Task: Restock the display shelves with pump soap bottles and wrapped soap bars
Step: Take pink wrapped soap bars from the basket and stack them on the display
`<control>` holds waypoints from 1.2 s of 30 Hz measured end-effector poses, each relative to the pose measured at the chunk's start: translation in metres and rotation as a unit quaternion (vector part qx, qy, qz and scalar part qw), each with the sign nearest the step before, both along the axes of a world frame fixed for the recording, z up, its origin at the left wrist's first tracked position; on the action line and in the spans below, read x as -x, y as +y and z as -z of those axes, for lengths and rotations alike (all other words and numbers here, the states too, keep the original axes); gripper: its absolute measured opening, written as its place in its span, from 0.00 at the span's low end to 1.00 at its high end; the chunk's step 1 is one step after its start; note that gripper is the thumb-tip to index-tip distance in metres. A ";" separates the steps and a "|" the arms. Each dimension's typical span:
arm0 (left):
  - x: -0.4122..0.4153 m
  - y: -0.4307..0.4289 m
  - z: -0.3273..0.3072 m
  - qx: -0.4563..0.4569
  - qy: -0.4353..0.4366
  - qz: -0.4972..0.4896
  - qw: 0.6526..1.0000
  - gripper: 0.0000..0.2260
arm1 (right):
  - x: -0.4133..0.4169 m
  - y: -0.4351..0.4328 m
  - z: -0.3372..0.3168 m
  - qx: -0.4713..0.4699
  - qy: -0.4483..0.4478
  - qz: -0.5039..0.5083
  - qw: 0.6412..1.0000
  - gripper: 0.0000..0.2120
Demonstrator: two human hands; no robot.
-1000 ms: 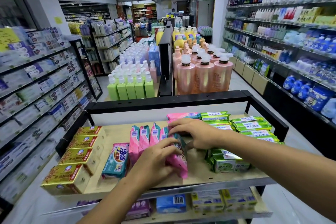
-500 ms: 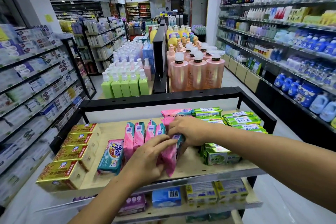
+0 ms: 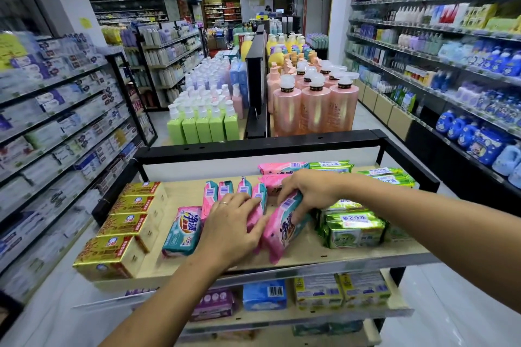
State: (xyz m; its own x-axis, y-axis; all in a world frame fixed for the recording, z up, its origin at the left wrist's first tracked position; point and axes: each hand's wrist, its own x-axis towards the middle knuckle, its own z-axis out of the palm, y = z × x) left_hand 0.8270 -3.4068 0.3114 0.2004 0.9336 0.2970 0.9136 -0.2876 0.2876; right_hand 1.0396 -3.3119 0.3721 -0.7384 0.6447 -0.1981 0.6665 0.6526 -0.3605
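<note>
Holding pink soap bar [image 3: 282, 227], right hand [image 3: 308, 194] curls fingers over its top end. Bar tilted, low end on wooden shelf [image 3: 310, 252]. Left hand [image 3: 232, 224] just beside, fingers straight, pressing on row of pink bars [image 3: 225, 190] standing on edge. Green bars [image 3: 352, 227] stacked right of grip. Gold boxes [image 3: 124, 229] far left. Pump bottles [image 3: 314, 105] behind shelf, well apart.

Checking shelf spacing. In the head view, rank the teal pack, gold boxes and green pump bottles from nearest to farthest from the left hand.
1. Teal pack: lying just left of the left hand.
2. Gold boxes: row farther left, at the edge.
3. Green pump bottles: beyond the black rail, on the next display.
</note>
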 end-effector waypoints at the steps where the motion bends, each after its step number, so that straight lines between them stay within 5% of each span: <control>1: 0.000 0.002 0.000 0.001 0.006 -0.004 1.000 0.24 | -0.004 0.001 -0.003 0.010 0.007 0.007 1.000 0.19; 12: -0.009 0.020 -0.017 0.111 0.125 0.015 0.986 0.38 | -0.027 0.001 -0.010 0.037 0.083 0.043 0.995 0.18; 17: -0.011 0.024 -0.017 0.117 -0.055 -0.010 0.992 0.32 | -0.029 -0.006 -0.001 -0.029 0.084 0.023 0.996 0.20; 21: -0.010 0.025 -0.016 0.106 -0.122 -0.016 0.987 0.25 | -0.036 -0.010 0.001 0.035 0.114 0.022 0.993 0.19; 31: -0.009 0.042 -0.026 0.164 -0.457 -0.031 0.873 0.20 | -0.044 -0.012 0.005 0.153 0.239 0.063 0.957 0.19; 33: -0.011 0.049 -0.031 0.180 -0.462 -0.024 0.868 0.20 | -0.043 -0.015 0.006 0.127 0.250 0.077 0.957 0.18; 36: -0.019 0.059 -0.033 0.151 -0.315 0.011 0.937 0.20 | -0.039 -0.026 0.008 0.002 0.203 0.057 0.978 0.19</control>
State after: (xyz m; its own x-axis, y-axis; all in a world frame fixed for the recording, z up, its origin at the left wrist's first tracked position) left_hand 0.8459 -3.3480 0.3445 0.0937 0.9920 0.0848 0.5294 -0.1218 0.8396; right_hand 1.0787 -3.3378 0.3636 -0.6805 0.7268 0.0935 0.5358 0.5806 -0.6131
